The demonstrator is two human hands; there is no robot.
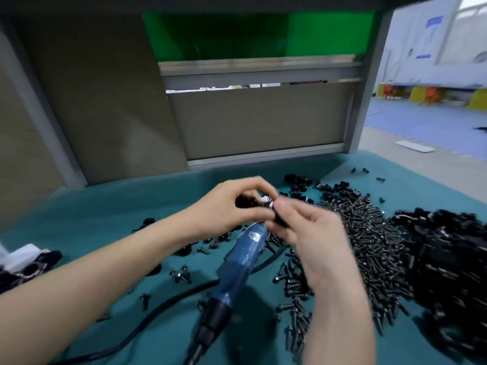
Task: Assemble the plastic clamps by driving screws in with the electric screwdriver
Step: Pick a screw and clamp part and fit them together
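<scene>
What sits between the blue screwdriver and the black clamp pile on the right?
Head view: a heap of black screws, partly hidden by the right hand.

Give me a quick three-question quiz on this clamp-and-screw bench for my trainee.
1. Multiple choice: the left hand and right hand together hold A) a hammer, B) a small black plastic clamp part, C) a tape roll.
2. True or false: the heap of black metal screws lies left of the blue electric screwdriver.
3. Short answer: what colour is the mat covering the bench?
Key: 1 B; 2 false, the heap is to its right; 3 teal.
</scene>
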